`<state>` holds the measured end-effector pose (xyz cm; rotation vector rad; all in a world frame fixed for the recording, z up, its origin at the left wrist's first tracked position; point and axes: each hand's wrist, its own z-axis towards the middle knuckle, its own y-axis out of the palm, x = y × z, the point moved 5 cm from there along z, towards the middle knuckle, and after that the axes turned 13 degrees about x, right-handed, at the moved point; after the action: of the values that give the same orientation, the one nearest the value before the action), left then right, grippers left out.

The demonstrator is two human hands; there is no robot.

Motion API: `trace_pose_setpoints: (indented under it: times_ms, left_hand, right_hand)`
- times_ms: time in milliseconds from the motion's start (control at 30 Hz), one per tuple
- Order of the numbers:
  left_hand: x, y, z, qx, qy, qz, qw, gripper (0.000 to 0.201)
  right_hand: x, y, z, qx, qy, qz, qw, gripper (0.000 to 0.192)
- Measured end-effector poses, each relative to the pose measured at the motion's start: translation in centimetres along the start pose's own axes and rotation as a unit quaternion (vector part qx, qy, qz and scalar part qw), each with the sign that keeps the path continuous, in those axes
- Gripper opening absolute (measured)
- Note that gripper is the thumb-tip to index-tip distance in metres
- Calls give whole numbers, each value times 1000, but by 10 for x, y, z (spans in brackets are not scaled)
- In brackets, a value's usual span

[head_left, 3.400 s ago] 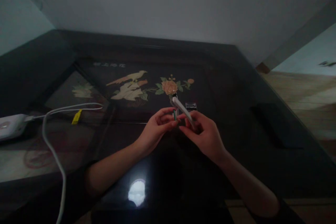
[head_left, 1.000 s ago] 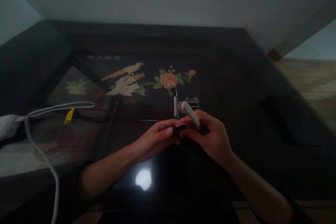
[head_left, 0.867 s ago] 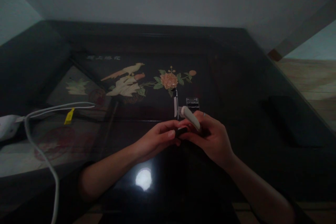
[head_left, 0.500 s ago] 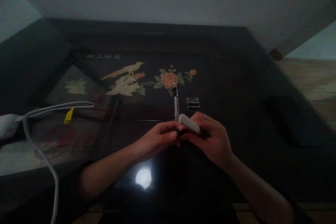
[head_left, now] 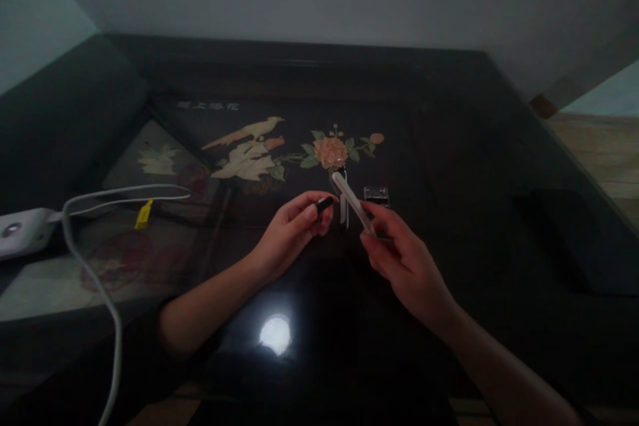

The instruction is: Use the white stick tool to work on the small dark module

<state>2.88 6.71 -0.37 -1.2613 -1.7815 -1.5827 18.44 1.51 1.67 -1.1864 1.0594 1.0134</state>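
Note:
Pinched in the fingers of my left hand (head_left: 299,229) is a short black cap-like piece (head_left: 325,202), its kind not clear. My right hand (head_left: 399,246) grips a slim white stick (head_left: 353,200) by its near end. The stick's rounded far end tilts up and to the left, apart from the black piece. Beneath it, a narrow white-and-black item (head_left: 343,212) lies on the dark table, partly covered by the stick. A small clear compartment case (head_left: 377,196) rests just beyond my right fingers.
The glossy dark table (head_left: 449,146) bears a bird-and-flower picture (head_left: 244,160). To the left are a white device (head_left: 24,229), its white cable (head_left: 90,273) and a yellow tag (head_left: 144,214). A dark flat object (head_left: 589,239) lies at the right.
My hands have come apart. The left has moved back leftward with the black piece; the right has swung the white stick's far end up and away. The view has shifted slightly.

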Motion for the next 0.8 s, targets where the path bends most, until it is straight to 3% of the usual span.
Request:
trace_pose_setpoints:
  times_ms: [167, 433, 800]
  left_hand:
    - [1, -3, 1, 36, 8, -28, 999, 45]
    - [-1, -4, 2, 41, -10, -63, 997, 43]
    - [-4, -8, 5, 62, -10, -34, 997, 44]
  right_hand:
    - [4, 9, -5, -35, 22, -8, 999, 39]
    - [6, 9, -4, -26, 44, -23, 998, 44]
    - [1, 5, 1, -18, 3, -50, 999, 44]
